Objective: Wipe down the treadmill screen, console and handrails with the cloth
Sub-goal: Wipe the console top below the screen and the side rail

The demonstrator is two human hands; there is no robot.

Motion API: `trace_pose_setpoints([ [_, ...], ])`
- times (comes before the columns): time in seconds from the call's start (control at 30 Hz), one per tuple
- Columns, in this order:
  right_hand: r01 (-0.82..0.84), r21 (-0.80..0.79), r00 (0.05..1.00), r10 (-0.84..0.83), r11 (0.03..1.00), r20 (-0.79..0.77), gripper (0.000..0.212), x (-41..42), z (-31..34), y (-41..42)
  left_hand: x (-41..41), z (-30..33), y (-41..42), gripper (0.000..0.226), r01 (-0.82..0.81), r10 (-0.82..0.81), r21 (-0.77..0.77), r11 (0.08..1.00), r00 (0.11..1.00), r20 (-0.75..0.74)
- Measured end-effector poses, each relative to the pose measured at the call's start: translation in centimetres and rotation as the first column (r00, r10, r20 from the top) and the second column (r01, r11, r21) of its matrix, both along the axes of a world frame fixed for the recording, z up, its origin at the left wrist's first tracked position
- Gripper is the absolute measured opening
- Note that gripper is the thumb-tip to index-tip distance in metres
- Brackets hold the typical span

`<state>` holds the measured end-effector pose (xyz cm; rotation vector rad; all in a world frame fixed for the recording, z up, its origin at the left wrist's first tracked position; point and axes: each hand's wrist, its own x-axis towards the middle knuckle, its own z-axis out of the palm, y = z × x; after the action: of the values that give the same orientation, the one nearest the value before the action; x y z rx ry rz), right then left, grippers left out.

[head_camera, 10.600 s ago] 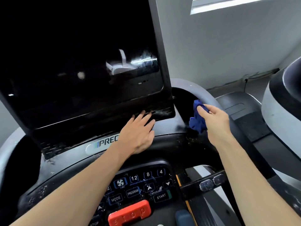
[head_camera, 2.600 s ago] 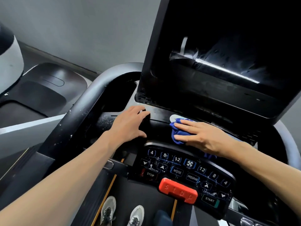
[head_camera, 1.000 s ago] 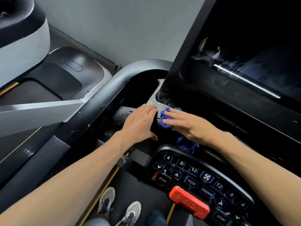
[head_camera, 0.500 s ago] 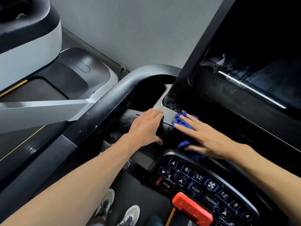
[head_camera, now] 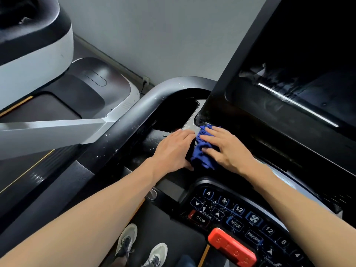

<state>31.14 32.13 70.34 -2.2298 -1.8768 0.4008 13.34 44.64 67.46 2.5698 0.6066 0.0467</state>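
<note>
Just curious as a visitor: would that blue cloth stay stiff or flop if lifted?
Probably floppy: the blue cloth lies bunched in folds under the right hand. Likely light too, since flat fingers alone push it along the console.

The right hand [head_camera: 225,149] covers most of the blue cloth [head_camera: 202,151], so how its fingers [head_camera: 209,136] lie on it underneath cannot be told. The screen [head_camera: 300,74] runs off the top and right edges. The keypad [head_camera: 231,218] and red stop bar [head_camera: 231,247] are cut at the bottom edge. Both shoes [head_camera: 127,241] are partly hidden by the left forearm and the frame's edge.
</note>
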Motion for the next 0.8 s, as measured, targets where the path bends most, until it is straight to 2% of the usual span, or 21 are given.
trace_pose_setpoints([
  [0.07, 0.092, -0.013, 0.987, -0.09, 0.996, 0.131, 0.05, 0.3, 0.4, -0.7, -0.2, 0.0, 0.0, 0.109, 0.011, -0.011, -0.002, 1.0, 1.0, 0.003],
  [0.13, 0.079, 0.015, 0.978, -0.081, 0.997, 0.192, 0.053, -0.4, 0.6, -3.2, -0.2, 0.1, 0.1, 0.109, 0.019, -0.019, 0.003, 1.0, 1.0, 0.004],
  [0.27, -0.053, -0.014, 0.991, 0.054, 0.999, 0.124, 0.058, -1.8, -0.3, -2.1, 0.0, -0.4, 0.4, 0.106, 0.021, -0.021, 0.01, 1.0, 0.998, 0.059],
  [0.33, -0.042, -0.058, 0.992, 0.049, 0.997, 0.118, 0.058, -1.5, -0.8, 1.2, 0.0, -0.7, 0.8, 0.108, 0.003, -0.005, 0.025, 1.0, 0.997, 0.075],
  [0.43, 0.106, -0.101, 0.985, -0.09, 0.989, 0.15, 0.049, -1.2, -0.2, 1.8, -0.9, -0.8, 2.3, 0.12, -0.03, 0.03, 0.089, 0.996, 1.0, 0.001],
  [0.53, 0.104, -0.009, 0.949, -0.097, 0.994, 0.3, 0.045, -3.6, 1.1, -1.6, -1.7, -1.0, 3.7, 0.122, -0.011, 0.021, 0.09, 0.996, 0.993, -0.112],
  [0.63, 0.074, -0.021, 0.951, -0.064, 0.997, 0.303, 0.052, -3.9, 0.5, -0.2, -1.3, -1.0, 4.4, 0.107, -0.013, 0.024, 0.081, 0.997, 0.99, -0.139],
  [0.73, -0.057, -0.098, 0.877, 0.097, 0.994, 0.47, 0.054, -2.3, -0.9, 5.2, -0.7, -0.5, 4.6, 0.097, 0.021, 0.002, 0.132, 0.991, 0.984, -0.176],
  [0.8, -0.073, -0.192, 0.82, 0.168, 0.979, 0.547, 0.055, -1.8, -1.0, 6.8, -0.7, -0.2, 4.7, 0.093, 0.032, -0.004, 0.141, 0.989, 0.98, -0.198],
])
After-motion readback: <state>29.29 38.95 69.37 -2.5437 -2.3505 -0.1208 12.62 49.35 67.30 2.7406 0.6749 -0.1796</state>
